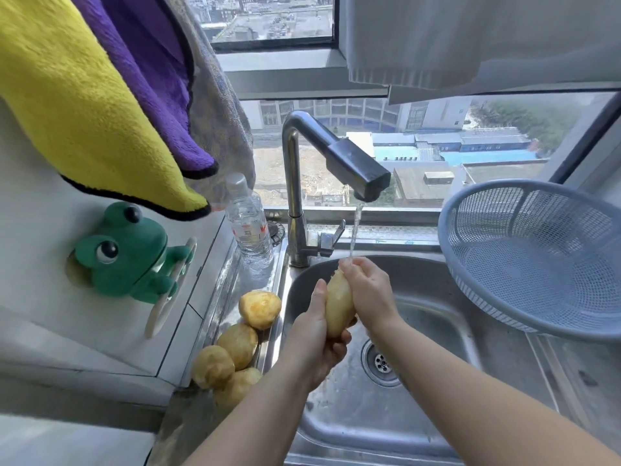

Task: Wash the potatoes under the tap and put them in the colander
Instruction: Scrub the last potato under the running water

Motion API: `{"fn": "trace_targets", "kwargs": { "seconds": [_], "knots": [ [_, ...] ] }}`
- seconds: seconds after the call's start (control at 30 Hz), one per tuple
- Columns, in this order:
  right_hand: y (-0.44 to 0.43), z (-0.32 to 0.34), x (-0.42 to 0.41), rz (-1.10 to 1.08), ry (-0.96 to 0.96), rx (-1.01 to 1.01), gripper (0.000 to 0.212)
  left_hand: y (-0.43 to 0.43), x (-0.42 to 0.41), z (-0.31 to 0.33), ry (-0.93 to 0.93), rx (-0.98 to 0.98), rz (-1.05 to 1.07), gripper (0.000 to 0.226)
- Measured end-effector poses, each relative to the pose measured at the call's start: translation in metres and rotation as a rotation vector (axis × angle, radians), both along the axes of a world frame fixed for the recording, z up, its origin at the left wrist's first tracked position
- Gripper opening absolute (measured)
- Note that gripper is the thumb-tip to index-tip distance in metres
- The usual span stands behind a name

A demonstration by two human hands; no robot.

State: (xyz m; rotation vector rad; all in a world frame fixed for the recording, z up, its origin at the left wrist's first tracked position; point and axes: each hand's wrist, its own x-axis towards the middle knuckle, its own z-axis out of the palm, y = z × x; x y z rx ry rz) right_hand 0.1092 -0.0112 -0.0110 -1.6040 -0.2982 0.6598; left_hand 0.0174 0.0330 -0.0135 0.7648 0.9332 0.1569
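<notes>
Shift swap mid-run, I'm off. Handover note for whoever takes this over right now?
Left hand: grip on the potato from below.
Right hand: grip on its upper end, under the running tap.
Things: four potatoes on the ledge left of the sink; colander tilted at the sink's right edge, no potato showing in it.
Done: none delivered.
Left: finish this one, put it in the colander, then the other four.

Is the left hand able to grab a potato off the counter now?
Likely not yet: the left hand holds a potato under the tap, though nothing blocks the counter potatoes.
</notes>
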Motion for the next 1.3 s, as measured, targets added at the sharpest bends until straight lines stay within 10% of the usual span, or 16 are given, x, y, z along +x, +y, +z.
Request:
{"fn": "trace_targets", "kwargs": {
  "seconds": [0.6, 0.8, 1.07, 1.3],
  "knots": [
    [-0.017, 0.014, 0.02, -0.434, 0.759, 0.014, 0.033, 0.006, 0.015, 0.002, -0.072, 0.918, -0.347, 0.049],
    [-0.042, 0.016, 0.025, -0.089, 0.449, -0.097, 0.038, 0.014, 0.026, 0.004, -0.046, 1.065, -0.235, 0.043],
    [-0.063, 0.03, 0.02, 0.212, -0.161, -0.245, 0.037, 0.002, 0.052, 0.005, -0.023, 0.499, 0.076, 0.037],
    [-0.07, 0.013, 0.013, 0.036, 0.363, -0.032, 0.04, -0.003, 0.051, 0.022, -0.277, -0.037, 0.109, 0.027]
  ]
}}
